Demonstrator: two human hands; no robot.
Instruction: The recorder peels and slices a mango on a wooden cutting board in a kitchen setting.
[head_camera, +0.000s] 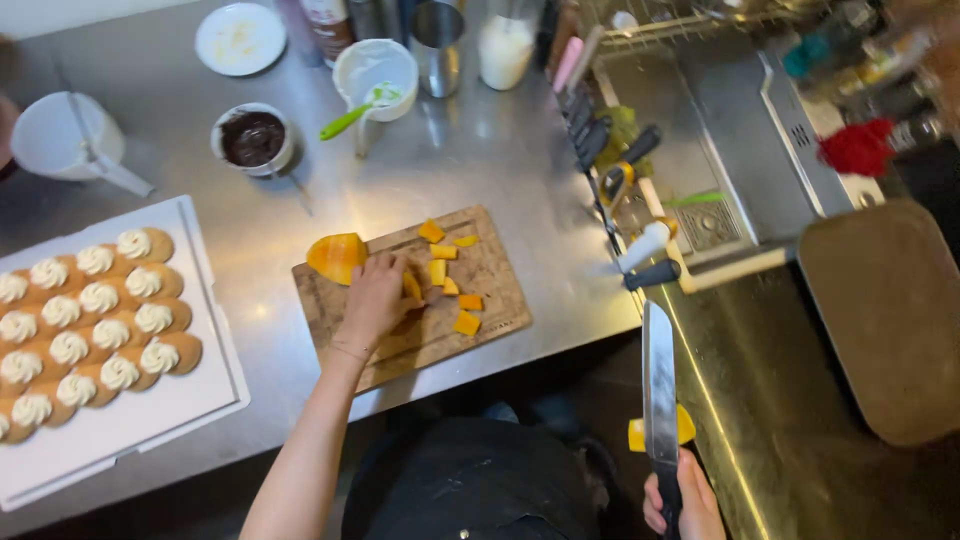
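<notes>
Here left hand (377, 296) flat on mango (412, 288), wooden board (500, 270); right hand (680, 505) grips steel knife (659, 385).

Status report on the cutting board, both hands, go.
Left hand flat on mango pieces on wooden cutting board. Right hand grips large knife, off the board, blade up, a mango chunk on it. Mango half at board's corner.

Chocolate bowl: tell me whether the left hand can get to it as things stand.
Probably yes. The left hand rests on the cutting board, holding no tool, and the steel counter between it and the chocolate bowl looks bare; only the mango half sits close by.
</notes>
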